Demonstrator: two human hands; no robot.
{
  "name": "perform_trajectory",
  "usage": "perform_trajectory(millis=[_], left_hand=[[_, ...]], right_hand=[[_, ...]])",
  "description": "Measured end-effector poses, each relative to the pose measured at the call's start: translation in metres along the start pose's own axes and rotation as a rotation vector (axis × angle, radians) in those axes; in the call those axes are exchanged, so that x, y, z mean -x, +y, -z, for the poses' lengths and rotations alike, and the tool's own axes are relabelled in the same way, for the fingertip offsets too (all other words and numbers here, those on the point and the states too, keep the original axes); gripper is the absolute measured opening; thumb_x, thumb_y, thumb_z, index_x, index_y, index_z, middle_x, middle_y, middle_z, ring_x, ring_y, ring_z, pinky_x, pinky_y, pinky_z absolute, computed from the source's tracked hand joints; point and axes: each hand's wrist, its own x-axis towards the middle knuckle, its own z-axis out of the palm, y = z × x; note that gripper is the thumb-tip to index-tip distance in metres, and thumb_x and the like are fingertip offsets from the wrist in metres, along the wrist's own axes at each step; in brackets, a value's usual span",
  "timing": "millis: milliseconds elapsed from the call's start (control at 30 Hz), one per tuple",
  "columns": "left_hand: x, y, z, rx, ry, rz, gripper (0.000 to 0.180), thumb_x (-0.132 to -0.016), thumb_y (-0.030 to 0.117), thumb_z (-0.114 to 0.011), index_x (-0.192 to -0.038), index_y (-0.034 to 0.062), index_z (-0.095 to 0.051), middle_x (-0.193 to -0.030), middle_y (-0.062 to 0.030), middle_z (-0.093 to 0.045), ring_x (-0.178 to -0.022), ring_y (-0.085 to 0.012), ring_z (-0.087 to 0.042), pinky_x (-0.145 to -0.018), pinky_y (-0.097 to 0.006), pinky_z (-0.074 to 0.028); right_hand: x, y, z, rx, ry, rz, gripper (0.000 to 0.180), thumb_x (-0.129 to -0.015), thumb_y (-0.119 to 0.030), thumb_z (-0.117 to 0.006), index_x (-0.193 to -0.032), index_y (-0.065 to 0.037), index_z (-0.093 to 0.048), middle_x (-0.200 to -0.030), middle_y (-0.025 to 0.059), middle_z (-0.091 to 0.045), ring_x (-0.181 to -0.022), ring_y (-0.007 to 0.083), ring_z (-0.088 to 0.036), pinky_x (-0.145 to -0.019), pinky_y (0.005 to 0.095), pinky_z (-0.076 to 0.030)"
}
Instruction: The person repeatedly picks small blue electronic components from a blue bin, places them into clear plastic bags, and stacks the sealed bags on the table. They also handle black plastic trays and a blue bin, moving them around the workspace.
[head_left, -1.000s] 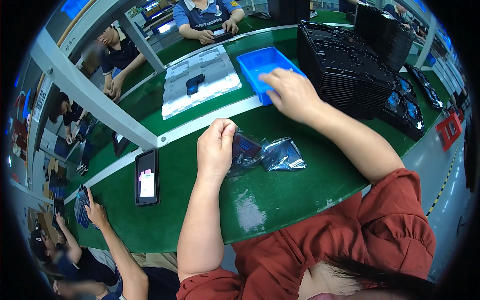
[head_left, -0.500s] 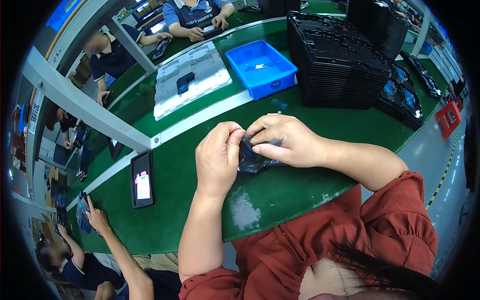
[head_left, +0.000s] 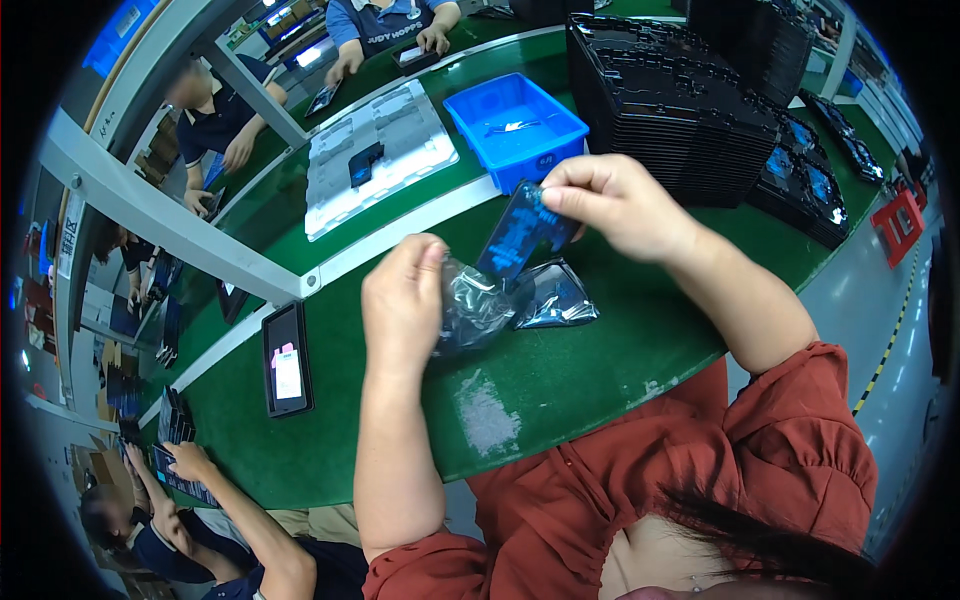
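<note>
Two bare hands are working above a green table [head_left: 560, 400] in the single head view. The left hand [head_left: 405, 300] is closing its fingers on the mouth of a crinkled shiny plastic bag [head_left: 470, 310], pinning it just over the tabletop. The right hand [head_left: 615, 200] is pinching the top end of a flat dark part with blue markings [head_left: 520, 235], which is hanging tilted with its lower end at or just inside the bag's opening; which of the two I cannot tell. A second shiny bag [head_left: 560, 295] is lying beside the first, touching it. Behind the hands are sitting a blue bin [head_left: 560, 135], a stack of black trays [head_left: 670, 110] and a grey tray [head_left: 375, 150]; a phone-like device [head_left: 287, 360] is lying to the left. Other workers' hands are showing along the far and left edges.

Judging by the thin fingertip pinch, the part could be slipping loose, or its corner could be snagging on the creased film and dragging the bag out of the left hand's hold.
</note>
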Motion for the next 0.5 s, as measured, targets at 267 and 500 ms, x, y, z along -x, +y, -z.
perform_trajectory(millis=[267, 500], left_hand=[[-0.016, -0.074, 0.043, -0.532, -0.098, 0.201, 0.024, -0.088, 0.020, -0.052, -0.092, 0.0039, -0.069, -0.085, -0.0195, -0.067, -0.083, -0.0359, -0.064, -0.080, -0.043, -0.049], [-0.014, -0.034, 0.024, -0.487, 0.063, -0.065, 0.022, -0.084, 0.011, -0.061, -0.104, 0.0032, -0.066, -0.108, -0.0149, -0.064, -0.102, -0.0310, -0.061, -0.089, -0.040, -0.047]], right_hand=[[-0.005, 0.014, 0.053, 0.996, -0.222, 0.000, 0.018, -0.082, -0.017, -0.064, -0.087, 0.000, -0.069, -0.078, 0.0118, -0.065, -0.071, 0.0247, -0.062, -0.072, 0.0363, -0.050], [0.003, 0.033, 0.002, 1.186, -0.220, 0.264, 0.017, -0.074, -0.010, -0.066, -0.089, -0.003, -0.069, -0.092, 0.0118, -0.062, -0.092, 0.0301, -0.060, -0.084, 0.0393, -0.050]])
